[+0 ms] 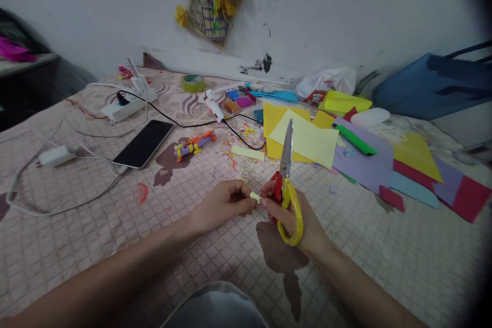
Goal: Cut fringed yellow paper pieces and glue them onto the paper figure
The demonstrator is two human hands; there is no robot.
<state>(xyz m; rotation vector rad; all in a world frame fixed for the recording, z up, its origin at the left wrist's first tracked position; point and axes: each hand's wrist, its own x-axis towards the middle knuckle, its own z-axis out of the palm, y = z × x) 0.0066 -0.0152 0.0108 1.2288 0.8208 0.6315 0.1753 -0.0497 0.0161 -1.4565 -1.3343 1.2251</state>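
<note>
Between my two hands is a small pale yellow paper piece (255,197). My left hand (228,200) pinches its left end between thumb and fingers. The fingertips of my right hand (286,210) touch its right end. That same hand also carries scissors (286,164) with one yellow and one red handle, their blades closed and pointing away from me. A pale yellow paper strip (248,152) lies just beyond my hands, among tiny paper scraps. Left of it rests a small purple, yellow and orange paper roll (195,145).
A phone (143,144) lies at left by white cables and a power strip (129,104). Behind are a glue gun (212,106) with its black cord and a roll of green tape (192,83). Coloured sheets (361,156) and a green cutter (354,139) spread at right.
</note>
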